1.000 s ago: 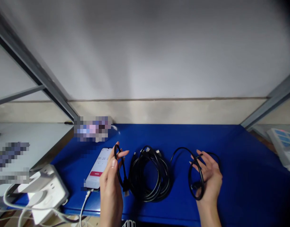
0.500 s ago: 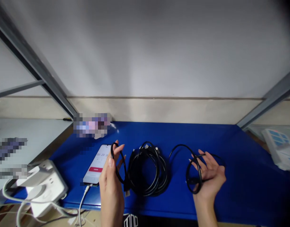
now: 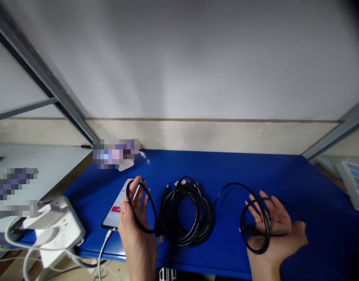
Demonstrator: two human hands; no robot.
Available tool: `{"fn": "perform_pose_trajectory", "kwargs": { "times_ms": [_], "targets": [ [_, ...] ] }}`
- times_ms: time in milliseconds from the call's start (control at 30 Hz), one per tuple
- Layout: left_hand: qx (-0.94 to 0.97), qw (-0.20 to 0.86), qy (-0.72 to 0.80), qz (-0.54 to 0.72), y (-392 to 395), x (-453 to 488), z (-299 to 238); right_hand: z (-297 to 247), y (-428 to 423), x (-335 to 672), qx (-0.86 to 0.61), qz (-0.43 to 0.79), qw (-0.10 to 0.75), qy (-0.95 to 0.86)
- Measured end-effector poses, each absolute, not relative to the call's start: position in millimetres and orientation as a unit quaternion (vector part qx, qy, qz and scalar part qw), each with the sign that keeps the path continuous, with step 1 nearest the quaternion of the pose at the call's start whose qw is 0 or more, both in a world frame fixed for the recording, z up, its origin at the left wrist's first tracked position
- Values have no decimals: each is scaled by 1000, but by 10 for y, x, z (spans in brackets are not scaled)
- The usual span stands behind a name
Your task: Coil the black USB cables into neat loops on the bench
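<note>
My left hand (image 3: 135, 222) stands on edge near the table's front and holds a loop of black cable (image 3: 140, 212) between thumb and fingers. A coiled bundle of black cables (image 3: 186, 212) lies on the blue table (image 3: 220, 168) between my hands. My right hand (image 3: 274, 230) lies palm up with its fingers spread. A second loop of black cable (image 3: 255, 226) hangs around those fingers, and a strand runs from it up and left toward the bundle.
A phone (image 3: 117, 205) with a lit screen lies left of my left hand, a white cord plugged into its near end. A white power strip (image 3: 54, 232) with white cords sits at the front left. Grey metal frame bars (image 3: 44, 84) slant up on both sides.
My left hand has tipped its cable loop to the left, over the phone. My right hand has moved down and to the right, and its loop has widened.
</note>
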State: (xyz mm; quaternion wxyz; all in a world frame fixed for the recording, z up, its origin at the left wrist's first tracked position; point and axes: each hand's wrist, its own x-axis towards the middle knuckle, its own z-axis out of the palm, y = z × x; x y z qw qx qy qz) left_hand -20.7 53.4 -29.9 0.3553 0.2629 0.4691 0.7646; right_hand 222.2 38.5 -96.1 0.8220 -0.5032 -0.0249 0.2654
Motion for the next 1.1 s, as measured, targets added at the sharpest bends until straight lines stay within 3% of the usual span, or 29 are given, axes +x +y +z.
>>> {"fn": "perform_pose_trajectory", "kwargs": {
  "times_ms": [267,700,1100],
  "targets": [
    [271,361,440,777,542,-170,-190,-662,297,1938,-453,285,839,-102],
    [294,338,429,784,595,-206,-171,-311,331,1980,-409,178,881,-157],
    [308,385,405,770,771,-271,-197,-270,463,1895,-450,264,837,-166]
  ]
}}
